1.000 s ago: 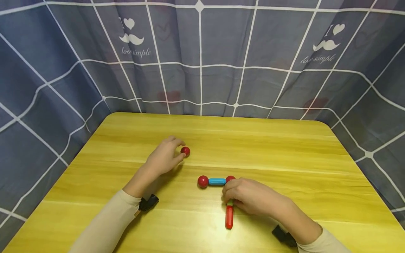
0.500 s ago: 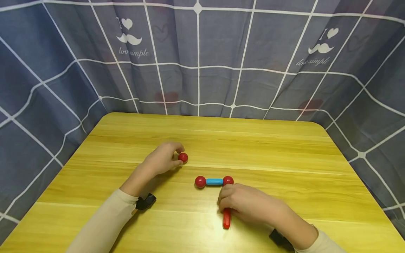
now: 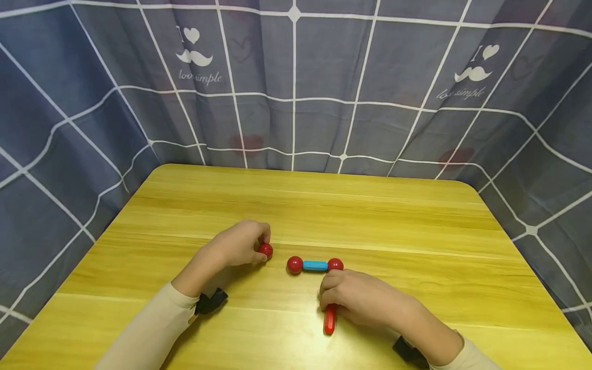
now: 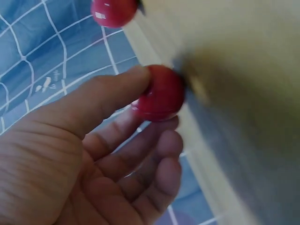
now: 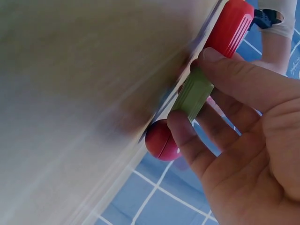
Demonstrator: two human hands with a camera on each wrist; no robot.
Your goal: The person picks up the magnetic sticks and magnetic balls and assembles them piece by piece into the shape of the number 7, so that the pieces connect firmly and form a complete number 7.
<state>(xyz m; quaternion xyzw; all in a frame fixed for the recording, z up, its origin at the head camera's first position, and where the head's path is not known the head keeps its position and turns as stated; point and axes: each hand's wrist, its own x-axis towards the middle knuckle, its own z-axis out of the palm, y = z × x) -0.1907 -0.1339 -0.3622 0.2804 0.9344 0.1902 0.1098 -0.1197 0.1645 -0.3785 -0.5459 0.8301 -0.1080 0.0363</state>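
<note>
My left hand [image 3: 238, 244] pinches a red ball [image 3: 265, 251] between thumb and fingers, close over the table. In the left wrist view the thumb presses on the ball's side. Just right of it lies a blue ribbed rod [image 3: 315, 265] with a red ball [image 3: 295, 265] at its left end and another red ball [image 3: 335, 264] at its right end. My right hand [image 3: 363, 298] pinches a short green rod [image 5: 193, 93], hidden under the hand in the head view. A red ribbed rod [image 3: 329, 321] lines up with the green rod's near end; a red ball is at its far end.
The yellow wood-grain table [image 3: 393, 216] has rounded far corners. A grey-blue curtain [image 3: 319, 123] with white grid lines surrounds its back and sides. Black straps with small cameras sit at both wrists.
My left hand has drawn its red ball nearer the front, close to the blue rod's left ball. My right hand has slid off the right ball toward the red rod, covering the green rod.
</note>
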